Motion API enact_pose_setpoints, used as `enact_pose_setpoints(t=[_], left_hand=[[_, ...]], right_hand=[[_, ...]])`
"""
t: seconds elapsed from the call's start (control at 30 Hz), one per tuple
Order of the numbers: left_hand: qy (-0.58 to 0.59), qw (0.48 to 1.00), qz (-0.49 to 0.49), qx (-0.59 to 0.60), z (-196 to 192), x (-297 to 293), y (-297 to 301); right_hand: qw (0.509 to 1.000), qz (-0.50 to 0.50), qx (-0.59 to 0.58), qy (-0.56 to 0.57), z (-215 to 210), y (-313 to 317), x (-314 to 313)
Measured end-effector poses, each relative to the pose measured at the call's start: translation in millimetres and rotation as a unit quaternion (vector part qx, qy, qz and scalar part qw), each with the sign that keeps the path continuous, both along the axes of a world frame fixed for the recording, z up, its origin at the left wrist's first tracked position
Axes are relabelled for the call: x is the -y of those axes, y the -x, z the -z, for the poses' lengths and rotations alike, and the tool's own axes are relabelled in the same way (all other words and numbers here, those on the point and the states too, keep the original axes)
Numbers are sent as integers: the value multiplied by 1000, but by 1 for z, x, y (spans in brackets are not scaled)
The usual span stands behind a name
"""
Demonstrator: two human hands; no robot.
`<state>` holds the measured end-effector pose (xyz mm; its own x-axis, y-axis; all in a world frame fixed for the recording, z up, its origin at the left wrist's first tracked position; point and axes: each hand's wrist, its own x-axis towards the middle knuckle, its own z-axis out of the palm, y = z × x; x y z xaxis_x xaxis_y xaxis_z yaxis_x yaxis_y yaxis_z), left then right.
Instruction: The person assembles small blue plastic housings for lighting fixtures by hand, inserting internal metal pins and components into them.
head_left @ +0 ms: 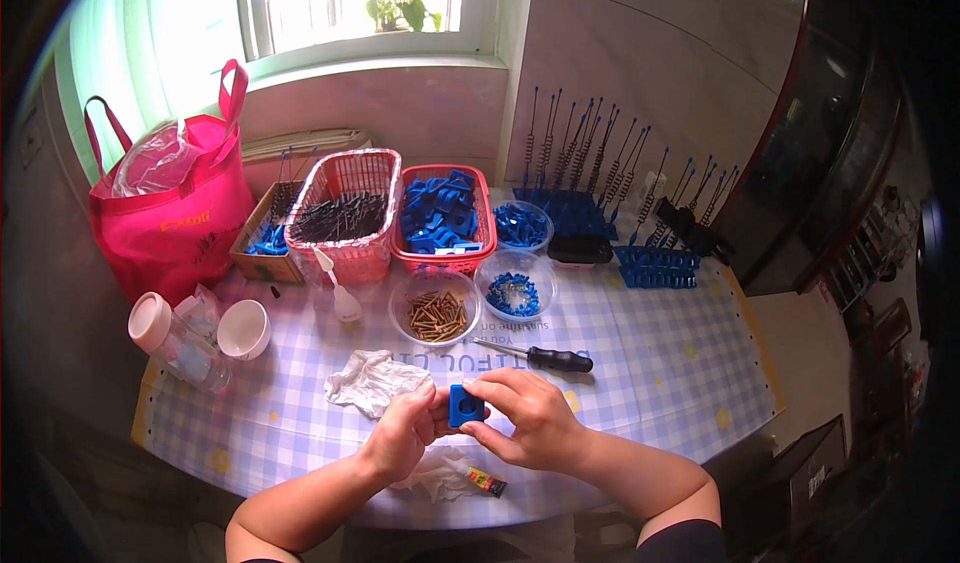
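The fingers of the left hand and those of the right hand are closed together on a small blue square plastic block with a round hole, held just above the near edge of the checked blue-and-white tabletop; whether anything is already seated in the hole cannot be told. At 12 o'clock from the block lies a black-handled screwdriver, untouched, and beyond it a clear bowl of brass-coloured screws and a clear bowl of small blue parts, both holding plenty. Further at 12 o'clock a red basket of blue plastic pieces stands heaped, and a pink basket of dark springs beside it is also well stocked. At 1 o'clock, rows of finished-looking blue bases with upright coiled spring rods stand along the wall. Judging by these, a good batch appears done, while the full supplies suggest much remains; the piece in hand looks early in its assembly. A crumpled white cloth lies at 10 o'clock.
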<state>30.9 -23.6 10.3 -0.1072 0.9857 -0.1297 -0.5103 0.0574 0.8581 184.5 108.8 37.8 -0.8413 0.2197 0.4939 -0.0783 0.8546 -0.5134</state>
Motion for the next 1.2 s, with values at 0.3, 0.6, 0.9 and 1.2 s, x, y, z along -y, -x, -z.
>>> enact_pose_setpoints(t=[0.3, 0.6, 0.9, 1.2], left_hand=[[3, 1000, -3, 5, 0, 0, -1], [10, 1000, -12, 5, 1, 1, -1], [9, 1000, -9, 5, -1, 0, -1], [4, 1000, -3, 4, 0, 0, 0]], right_hand=[[1000, -2, -1, 4, -1, 0, 0], [1000, -1, 0, 1, 0, 0, 0], [1000, -2, 1, 3, -1, 0, 0], [1000, 0, 1, 1, -1, 0, 0]])
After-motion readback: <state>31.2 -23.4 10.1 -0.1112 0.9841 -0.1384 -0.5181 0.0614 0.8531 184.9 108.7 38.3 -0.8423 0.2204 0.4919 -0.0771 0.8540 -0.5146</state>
